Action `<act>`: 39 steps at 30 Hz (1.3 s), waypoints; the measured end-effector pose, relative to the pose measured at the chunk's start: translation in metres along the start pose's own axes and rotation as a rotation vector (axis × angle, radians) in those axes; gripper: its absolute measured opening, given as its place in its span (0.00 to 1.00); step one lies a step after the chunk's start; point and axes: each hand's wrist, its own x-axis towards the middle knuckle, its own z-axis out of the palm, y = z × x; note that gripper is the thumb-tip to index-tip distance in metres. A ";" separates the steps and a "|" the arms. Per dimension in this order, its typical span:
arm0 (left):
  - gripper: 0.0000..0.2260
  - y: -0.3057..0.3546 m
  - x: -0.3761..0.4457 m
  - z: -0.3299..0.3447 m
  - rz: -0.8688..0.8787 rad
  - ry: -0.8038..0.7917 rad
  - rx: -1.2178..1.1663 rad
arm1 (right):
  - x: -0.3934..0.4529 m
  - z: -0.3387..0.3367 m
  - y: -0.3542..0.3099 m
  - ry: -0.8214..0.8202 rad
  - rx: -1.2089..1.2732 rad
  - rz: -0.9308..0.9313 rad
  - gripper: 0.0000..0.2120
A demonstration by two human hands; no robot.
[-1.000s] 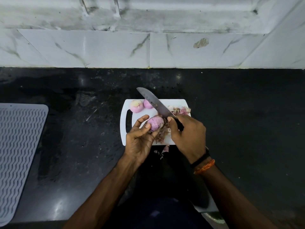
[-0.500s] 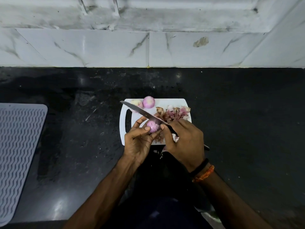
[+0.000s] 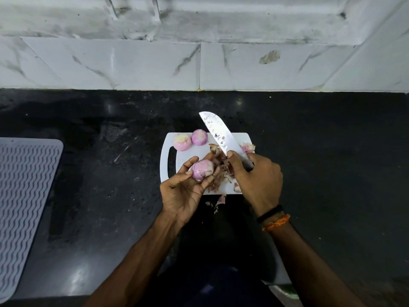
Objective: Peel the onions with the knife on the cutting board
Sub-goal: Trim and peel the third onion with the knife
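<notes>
left arm: bare from the hand down to the frame edge, no sleeve, nothing on the wrist
right arm: also bare, no sleeve showing
right wrist: 2 bands side by side, 1 plain black band nearer the hand, then 1 orange braided thread with a knotty look
rings: can't make out any

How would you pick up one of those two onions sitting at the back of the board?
Take the left onion from straight above, fingertips around its round sides. It rests free on the board, with bare board to its left and front. The other onion touches its right side, so pinch front to back, well away from the knife.
</notes>
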 end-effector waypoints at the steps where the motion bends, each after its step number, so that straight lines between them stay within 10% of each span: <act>1: 0.26 0.000 0.000 0.000 0.000 0.008 -0.016 | 0.002 0.000 0.000 -0.016 -0.025 0.017 0.24; 19: 0.24 0.005 0.003 0.002 -0.092 0.186 -0.156 | 0.011 0.006 0.002 -0.356 0.501 0.194 0.08; 39: 0.23 0.002 0.005 0.004 -0.059 0.246 0.061 | -0.012 0.019 -0.016 -0.209 0.139 -0.108 0.15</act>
